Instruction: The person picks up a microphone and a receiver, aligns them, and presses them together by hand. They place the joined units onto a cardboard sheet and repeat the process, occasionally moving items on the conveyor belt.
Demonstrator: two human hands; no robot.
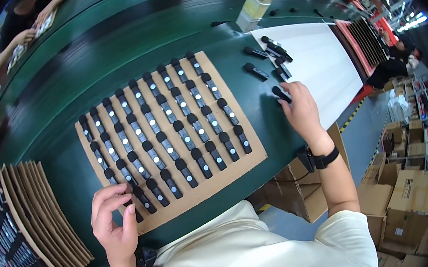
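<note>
Rows of small black clip-on microphones (166, 107) with foam tops lie on a flat cardboard sheet (229, 171). At the sheet's near left corner is my left hand (114, 218), fingers curved and thumb apart, over the end microphones; it partly hides one there. To the right of the sheet, my right hand (302, 107) pinches a single microphone (279, 93) between thumb and fingers. Beyond that hand, several loose microphones (257, 70) lie partly on the green surface and partly on a white sheet (316, 58).
Upright cardboard sheets (49, 215) stand at the left, beside a board full of microphones (18, 245). A pale post (262, 1) rises beyond the white sheet. Another person's hands (28, 36) work at the far left. Cardboard boxes (408, 195) fill the right side.
</note>
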